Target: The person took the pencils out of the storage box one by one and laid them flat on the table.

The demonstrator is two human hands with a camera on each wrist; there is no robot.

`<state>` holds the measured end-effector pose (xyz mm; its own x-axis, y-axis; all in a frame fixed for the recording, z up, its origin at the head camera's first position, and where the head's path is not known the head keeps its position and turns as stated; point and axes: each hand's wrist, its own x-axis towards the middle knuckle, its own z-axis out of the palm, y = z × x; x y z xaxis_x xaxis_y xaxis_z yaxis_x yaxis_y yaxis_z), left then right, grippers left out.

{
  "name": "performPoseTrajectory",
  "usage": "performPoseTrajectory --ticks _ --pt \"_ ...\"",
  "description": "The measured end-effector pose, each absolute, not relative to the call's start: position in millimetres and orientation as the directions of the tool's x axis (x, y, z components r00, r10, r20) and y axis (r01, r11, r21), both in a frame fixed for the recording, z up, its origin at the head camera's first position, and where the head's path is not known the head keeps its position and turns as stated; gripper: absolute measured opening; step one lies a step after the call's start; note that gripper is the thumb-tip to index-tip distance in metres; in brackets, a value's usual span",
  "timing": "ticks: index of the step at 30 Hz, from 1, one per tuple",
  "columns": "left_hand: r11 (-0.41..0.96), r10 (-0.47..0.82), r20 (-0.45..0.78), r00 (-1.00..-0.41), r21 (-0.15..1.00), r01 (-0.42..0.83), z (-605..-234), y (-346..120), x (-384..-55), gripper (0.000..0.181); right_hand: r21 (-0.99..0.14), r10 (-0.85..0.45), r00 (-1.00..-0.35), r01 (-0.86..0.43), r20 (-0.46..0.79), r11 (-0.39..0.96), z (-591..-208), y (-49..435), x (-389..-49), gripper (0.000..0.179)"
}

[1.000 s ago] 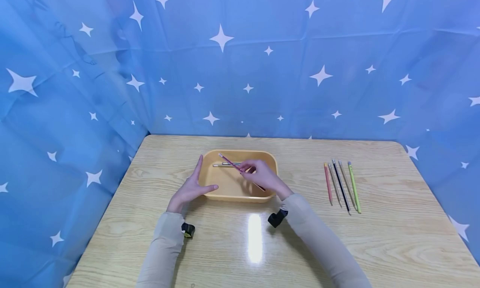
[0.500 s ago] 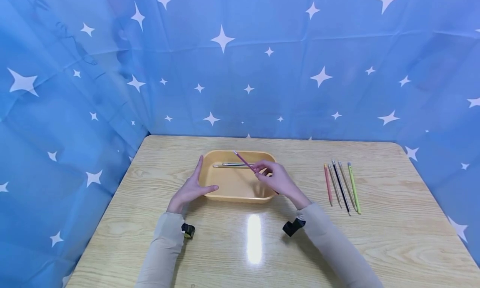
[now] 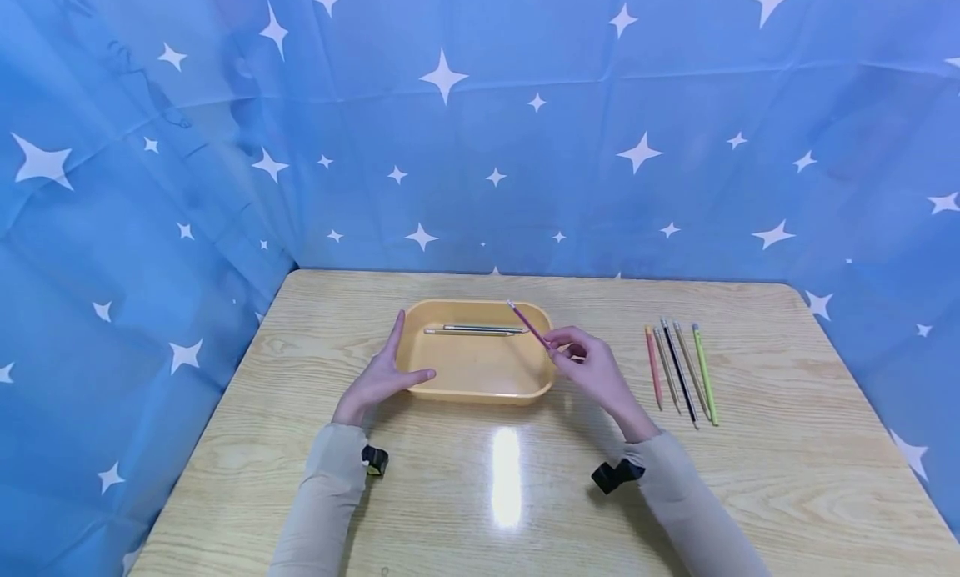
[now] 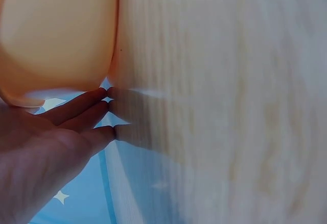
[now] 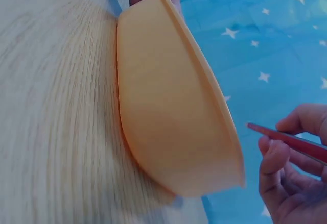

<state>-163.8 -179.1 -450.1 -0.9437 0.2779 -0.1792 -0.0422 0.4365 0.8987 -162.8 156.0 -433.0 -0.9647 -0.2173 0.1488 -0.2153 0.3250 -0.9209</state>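
My right hand [image 3: 594,370] pinches a purple-red pencil [image 3: 527,320] at the right rim of a shallow orange-yellow plastic tray [image 3: 467,397]. The pencil slants, its pale end pointing up and away over the tray. In the right wrist view, thumb and fingertips hold the same pencil [image 5: 299,142] clear of the tray's side [image 5: 168,101]. At the tray's left end lies my left hand [image 3: 378,381], fingers straight and thumb spread toward the near rim; in the left wrist view its fingers [image 4: 84,104] are beside the tray wall. Inside the tray, two pencils [image 3: 476,330] lie side by side near the far wall.
On the table [image 3: 795,444] to the right, several pencils lie in a loose row, among them a red one [image 3: 654,368], a dark one [image 3: 678,373] and a lime-green one [image 3: 705,375]. A blue star-patterned curtain [image 3: 570,160] hangs behind and at the sides.
My right hand has moved right with the pencil, from over the middle of the tray to its right rim. More of the two pencils inside shows. The left hand has stayed put.
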Motion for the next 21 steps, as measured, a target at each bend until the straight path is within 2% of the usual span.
performPoseTrajectory --ticks 5,14,21 --pt "0.430 0.274 -0.182 -0.944 0.902 -0.049 -449 -179 -164 0.109 -0.929 -0.148 -0.977 -0.191 0.151 0.316 -447 179 -164 0.020" --pt "0.426 0.280 -0.176 -0.944 0.904 -0.042 -449 -179 -164 0.108 -0.957 -0.022 -0.997 -0.074 0.071 0.282 -481 219 -167 0.024" --pt "0.431 0.275 -0.183 -0.944 0.901 -0.049 -449 -178 -163 0.108 -0.930 0.068 -0.996 -0.027 0.056 0.368 -492 237 -165 0.024"
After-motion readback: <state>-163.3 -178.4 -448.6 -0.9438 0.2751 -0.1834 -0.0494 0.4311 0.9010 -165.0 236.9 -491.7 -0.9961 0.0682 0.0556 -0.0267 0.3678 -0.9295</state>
